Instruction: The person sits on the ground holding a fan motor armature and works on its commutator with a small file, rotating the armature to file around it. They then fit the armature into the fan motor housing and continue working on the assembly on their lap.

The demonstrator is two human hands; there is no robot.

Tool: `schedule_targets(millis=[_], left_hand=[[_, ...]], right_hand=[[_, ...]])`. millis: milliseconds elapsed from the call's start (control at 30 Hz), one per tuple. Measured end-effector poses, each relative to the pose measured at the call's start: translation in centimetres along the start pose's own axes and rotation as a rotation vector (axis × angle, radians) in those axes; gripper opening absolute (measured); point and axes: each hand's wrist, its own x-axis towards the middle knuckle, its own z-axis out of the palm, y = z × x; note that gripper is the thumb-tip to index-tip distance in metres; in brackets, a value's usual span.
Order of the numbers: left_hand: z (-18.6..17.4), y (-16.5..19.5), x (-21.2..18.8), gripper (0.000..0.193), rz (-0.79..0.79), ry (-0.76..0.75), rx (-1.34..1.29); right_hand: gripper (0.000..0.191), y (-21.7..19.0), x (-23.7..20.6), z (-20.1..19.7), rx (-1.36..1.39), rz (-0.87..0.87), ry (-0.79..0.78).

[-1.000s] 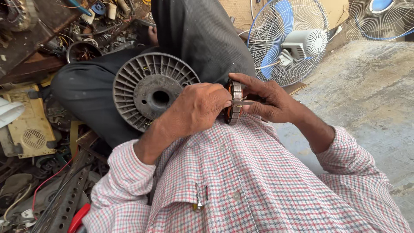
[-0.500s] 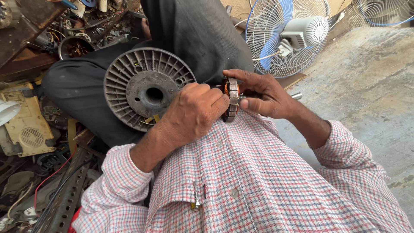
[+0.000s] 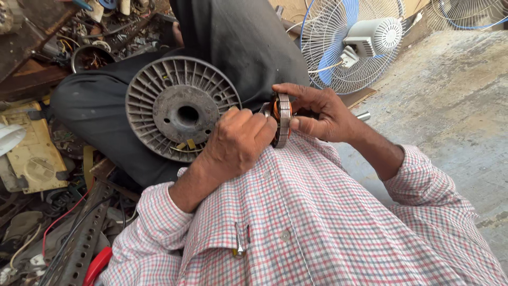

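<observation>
Both my hands hold a round motor stator (image 3: 281, 117) on edge above my lap; it has a grey laminated rim and copper-orange windings. My left hand (image 3: 237, 142) presses against its left face with curled fingers. My right hand (image 3: 317, 113) grips its rim and right side from behind. A short metal shaft end (image 3: 363, 115) sticks out past my right hand. A grey finned round motor cover (image 3: 179, 109) with a centre hole leans on my dark trouser leg, just left of my left hand.
Scrap parts, wires and a yellowed plastic housing (image 3: 29, 153) lie at left. A perforated metal angle bar (image 3: 79, 243) and a red handle (image 3: 98, 265) lie at bottom left. A pedestal fan (image 3: 352, 42) leans behind. Bare concrete floor (image 3: 455, 106) at right.
The view has shifted slightly; my hands keep the stator on edge in about the same place, with my left fingers shifting a little against its face.
</observation>
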Motion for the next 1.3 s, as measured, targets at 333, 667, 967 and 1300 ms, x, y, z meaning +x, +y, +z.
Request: schedule_targets(millis=[333, 667, 967, 1300], left_hand=[[-1.5, -0.4, -0.6, 0.009, -0.137, 0.248, -0.274], [1.7, 0.8, -0.9, 0.019, -0.844, -0.02, -1.118], [2.4, 0.3, -1.3, 0.021, -0.832, -0.061, -0.952], [3.0, -0.3, -1.7, 0.024, -0.756, -0.063, -0.931]], right_hand=[[0.073, -0.2, -0.4, -0.4, 0.26, 0.119, -0.051], [0.079, -1.3, 0.0, 0.0, 0.189, 0.036, -0.04], [0.078, -0.8, -0.1, -0.3, 0.134, -0.014, -0.076], [0.075, -0.2, -0.1, -0.4, 0.179, -0.03, -0.116]])
